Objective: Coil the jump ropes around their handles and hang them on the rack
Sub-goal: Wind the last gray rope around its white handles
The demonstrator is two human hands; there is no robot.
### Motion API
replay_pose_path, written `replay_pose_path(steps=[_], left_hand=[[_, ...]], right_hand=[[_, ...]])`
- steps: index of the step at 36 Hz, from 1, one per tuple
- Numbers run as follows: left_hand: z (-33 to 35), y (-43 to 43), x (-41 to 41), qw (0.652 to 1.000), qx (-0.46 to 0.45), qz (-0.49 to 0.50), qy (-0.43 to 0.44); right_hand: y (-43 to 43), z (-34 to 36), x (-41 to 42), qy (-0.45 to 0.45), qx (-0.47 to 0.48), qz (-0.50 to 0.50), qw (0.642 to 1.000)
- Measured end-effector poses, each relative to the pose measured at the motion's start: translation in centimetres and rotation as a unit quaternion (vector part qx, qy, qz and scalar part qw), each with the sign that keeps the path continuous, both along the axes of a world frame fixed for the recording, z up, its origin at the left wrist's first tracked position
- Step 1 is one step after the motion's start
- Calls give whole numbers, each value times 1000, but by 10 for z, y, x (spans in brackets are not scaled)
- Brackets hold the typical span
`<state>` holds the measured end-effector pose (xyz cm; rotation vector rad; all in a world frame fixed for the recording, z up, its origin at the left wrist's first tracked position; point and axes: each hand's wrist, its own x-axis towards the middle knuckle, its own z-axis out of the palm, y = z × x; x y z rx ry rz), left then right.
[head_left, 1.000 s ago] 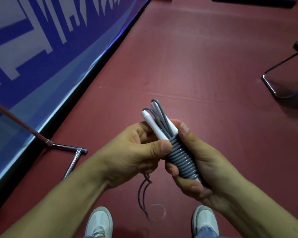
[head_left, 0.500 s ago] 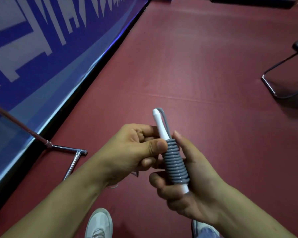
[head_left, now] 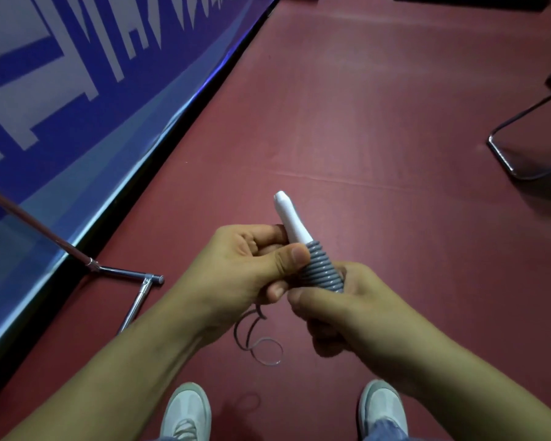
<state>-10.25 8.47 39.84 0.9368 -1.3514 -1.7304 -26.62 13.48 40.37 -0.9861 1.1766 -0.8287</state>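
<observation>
White plastic jump-rope handle [head_left: 288, 218]: tip up, leaning slightly left, held in mid-air above the floor.
Grey rope coil [head_left: 320, 270]: tight turns wound round the lower part of that handle, bare white end protruding above.
Left hand [head_left: 245, 268]: fingers curled beside the bare handle, thumb pressed on the top turns of the coil.
Right hand [head_left: 341, 310]: wrapped round the lower end of the coil, just beside the left hand (contact between them: cannot tell).
Loose grey rope tail [head_left: 258, 338]: hanging in blurred loops below the left hand.
Dark red floor [head_left: 363, 122].
Blue-and-white banner [head_left: 77, 90]: along the left edge.
Chrome tubular stand foot [head_left: 134, 281]: on the floor beside the banner.
White sneakers [head_left: 186, 412]: bottom edge.
Black metal chair frame [head_left: 522, 154]: far right, well apart.
</observation>
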Motion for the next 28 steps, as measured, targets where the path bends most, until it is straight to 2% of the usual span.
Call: replay_pose_path(steps=[3,7,10,13,15,18,20,23,28], left_hand=[[0,-7,7,999,5,-38,18],[0,-16,11,990,24,-122,63],[2,-12,3,980,70,-135,127],[0,-7,-5,979,94,-122,135],[-3,-7,-6,984,101,-92,117],[-4,-6,-6,993,86,-30,71],[-3,-4,-6,998,62,5,23],[-5,-1,-10,998,47,45,-16],[-4,3,-16,998,44,50,-14]], right_hand=[[3,15,-5,-186,91,78,975],[4,12,-15,-369,173,174,896],[0,3,-17,-437,183,201,857],[-2,-5,-20,-438,185,202,856],[-3,-5,-22,-384,188,174,887],[-2,0,-14,-186,161,72,967],[-2,-2,-8,-55,118,-10,991],[-1,-5,-2,144,-2,-78,986],[10,-5,11,299,-75,-38,951]])
